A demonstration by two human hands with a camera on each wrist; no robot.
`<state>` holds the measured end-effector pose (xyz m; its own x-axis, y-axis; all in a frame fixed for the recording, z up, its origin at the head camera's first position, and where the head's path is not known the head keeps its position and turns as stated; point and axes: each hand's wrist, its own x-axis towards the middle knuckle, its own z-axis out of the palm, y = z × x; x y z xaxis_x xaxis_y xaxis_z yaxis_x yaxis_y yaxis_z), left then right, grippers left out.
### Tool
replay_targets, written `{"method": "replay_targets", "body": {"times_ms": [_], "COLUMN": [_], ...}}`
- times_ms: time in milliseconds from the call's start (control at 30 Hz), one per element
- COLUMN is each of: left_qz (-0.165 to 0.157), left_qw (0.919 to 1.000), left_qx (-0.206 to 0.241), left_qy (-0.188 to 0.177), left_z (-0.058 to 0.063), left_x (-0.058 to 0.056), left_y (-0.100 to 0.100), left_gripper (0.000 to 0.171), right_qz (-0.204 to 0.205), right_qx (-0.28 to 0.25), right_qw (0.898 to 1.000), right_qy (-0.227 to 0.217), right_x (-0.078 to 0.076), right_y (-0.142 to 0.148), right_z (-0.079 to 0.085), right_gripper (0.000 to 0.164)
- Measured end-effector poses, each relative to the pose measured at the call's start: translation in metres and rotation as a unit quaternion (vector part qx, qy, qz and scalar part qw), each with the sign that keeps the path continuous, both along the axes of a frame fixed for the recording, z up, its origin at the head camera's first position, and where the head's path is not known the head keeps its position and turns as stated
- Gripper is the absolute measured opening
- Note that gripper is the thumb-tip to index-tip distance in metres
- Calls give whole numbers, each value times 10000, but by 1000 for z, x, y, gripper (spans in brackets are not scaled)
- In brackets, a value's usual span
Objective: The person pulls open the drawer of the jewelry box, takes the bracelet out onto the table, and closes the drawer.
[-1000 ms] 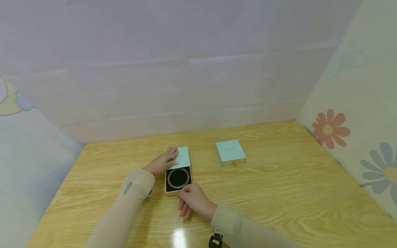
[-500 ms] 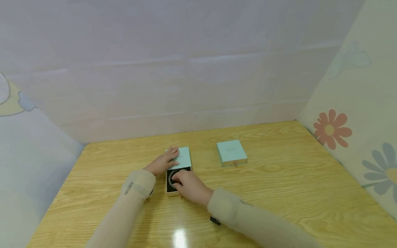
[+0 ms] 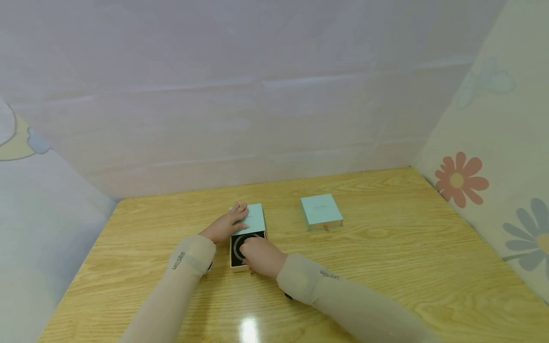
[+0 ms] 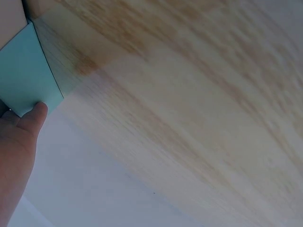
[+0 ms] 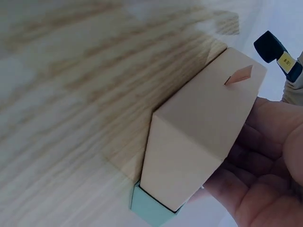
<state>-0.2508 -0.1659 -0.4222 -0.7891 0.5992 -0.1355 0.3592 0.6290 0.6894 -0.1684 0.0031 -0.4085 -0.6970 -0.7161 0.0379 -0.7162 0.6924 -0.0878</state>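
The person's left hand (image 3: 225, 225) lies with fingers stretched out and parted on the pale green box (image 3: 255, 220), resting on its cover and gripping nothing. Directly nearer the person than that hand, the drawer (image 3: 238, 268) juts out of the cover, its dark inside holding a ring (image 3: 235, 249). The right hand (image 3: 262, 257) reaches over the drawer's near right corner with bent fingers, partly hiding the ring; whether they pinch it cannot be told. Just under this hand, a small ribbon tab (image 5: 240, 75) sticks out of the drawer's front.

Left of the left hand, tabletop runs to the table's slanting left edge; beyond its fingertips lie the table's far edge and the wall (image 3: 257, 143). Farther off and to the right of the right hand sits a second box (image 3: 321, 211), closed, with wooden tabletop (image 3: 386, 257) stretching past it to the flowered wall (image 3: 493, 143).
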Motion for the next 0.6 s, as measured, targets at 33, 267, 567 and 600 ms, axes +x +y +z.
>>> {"method": "replay_targets", "body": {"times_ms": [33,267,567,600], "left_qz": [-15,-26,-83,-78], "left_qw": [10000,9999,9997,9997], "left_qx": [5,-111,-110,-102], "left_qy": [1,61,184,187], "left_z": [0,0,-2,-2], "left_x": [0,0,-1,-2], "left_y": [0,0,0,0], "left_gripper": [62,62,61,61], "right_qz": [0,-27,80,89], "right_qx": [39,432,480,459], "right_qw": [10000,9986,9962,9961], "right_qy": [31,296,719,753], "right_x": [-1,-1,3,3], "right_y": [-1,-8,-7,-6], "right_z": [0,-3,-2,-1], "right_gripper": [6,6,6,7]}}
